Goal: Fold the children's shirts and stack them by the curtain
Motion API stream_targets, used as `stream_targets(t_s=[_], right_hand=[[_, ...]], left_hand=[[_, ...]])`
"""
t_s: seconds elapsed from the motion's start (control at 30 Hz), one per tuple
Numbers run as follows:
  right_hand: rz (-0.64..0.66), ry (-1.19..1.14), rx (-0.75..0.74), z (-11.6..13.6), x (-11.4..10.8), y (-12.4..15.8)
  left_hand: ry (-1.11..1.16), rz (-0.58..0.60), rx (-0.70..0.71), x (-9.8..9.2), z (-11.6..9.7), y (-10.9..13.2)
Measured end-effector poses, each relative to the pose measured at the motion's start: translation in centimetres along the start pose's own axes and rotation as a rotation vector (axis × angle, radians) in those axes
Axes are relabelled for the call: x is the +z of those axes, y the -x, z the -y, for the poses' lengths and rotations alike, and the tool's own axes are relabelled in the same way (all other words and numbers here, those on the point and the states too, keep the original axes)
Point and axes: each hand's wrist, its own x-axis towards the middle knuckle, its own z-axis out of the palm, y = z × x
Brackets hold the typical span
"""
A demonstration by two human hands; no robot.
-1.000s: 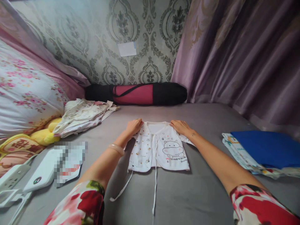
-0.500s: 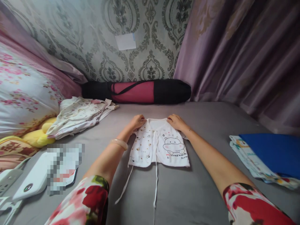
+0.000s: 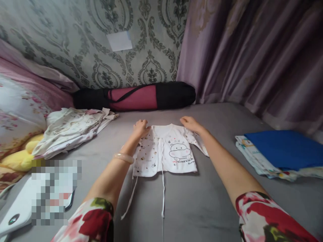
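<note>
A small white baby shirt with a cartoon hippo print lies flat on the grey bed, its tie strings trailing toward me. My left hand, fingers curled, pinches the shirt's left shoulder. My right hand rests on the right shoulder with fingers closed on the fabric. A pale bangle sits on my left wrist.
A heap of pale printed clothes lies at the left beside a yellow plush and floral pillow. A black and pink rolled bag lies along the wall. Folded blue cloth tops a stack at the right. Purple curtains hang behind.
My hands have moved slightly apart along the shirt's shoulders, and the right sleeve now spreads outward. The view has shifted to the right.
</note>
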Motion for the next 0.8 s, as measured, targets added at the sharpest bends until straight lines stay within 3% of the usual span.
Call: stream_targets(t_s=[0.07,0.17,0.27,0.4,0.53,0.63,0.8], right_hand=[[-0.007,-0.080,0.181,-1.6,-2.4,1.8],[0.088,-0.143,0.453,-3.9,-5.1,5.4],[0.199,-0.085,0.571,-5.1,-6.1,8.7],[0.323,-0.023,0.580,-5.7,-5.8,10.9],[0.325,0.136,0.472,-5.8,-5.1,11.3],[0.245,0.101,0.426,-5.4,-5.0,11.4],[0.000,-0.289,0.498,-4.7,-5.6,11.7]], left_hand=[[-0.011,-0.037,0.014,-0.7,-1.0,1.2],[0.040,0.004,0.105,-1.0,-3.5,3.3],[0.095,0.087,0.238,-0.8,-6.9,5.3],[0.102,0.176,0.338,0.1,-11.0,7.2],[0.036,0.273,0.301,1.1,-12.8,8.1],[-0.015,0.277,0.276,1.6,-13.1,8.4],[0.006,0.217,0.253,1.8,-13.1,8.2]])
